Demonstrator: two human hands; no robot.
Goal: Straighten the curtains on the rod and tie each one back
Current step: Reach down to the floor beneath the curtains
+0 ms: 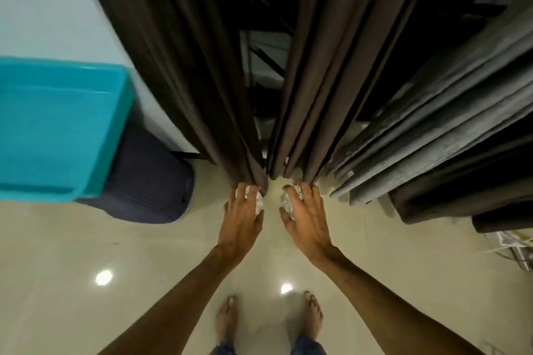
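Two dark brown curtains hang in front of me, the left curtain (187, 66) and the right curtain (331, 66), with a narrow gap between them. My left hand (240, 217) reaches to the inner edge of the left curtain. Its fingers curl over a clear glittering object (257, 202). My right hand (305, 215) mirrors it at the inner edge of the right curtain, fingers and thumb round a second clear glittering object (288, 202). I cannot tell what these shiny pieces are. The rod is out of view.
A grey curtain (447, 112) hangs bunched at the right. A teal plastic bin (57, 130) sits on a dark blue cushion (144, 181) at the left. Window frame (265, 60) shows through the gap. My bare feet stand on glossy beige tiles (115, 253). Clutter (513, 251) lies at the right edge.
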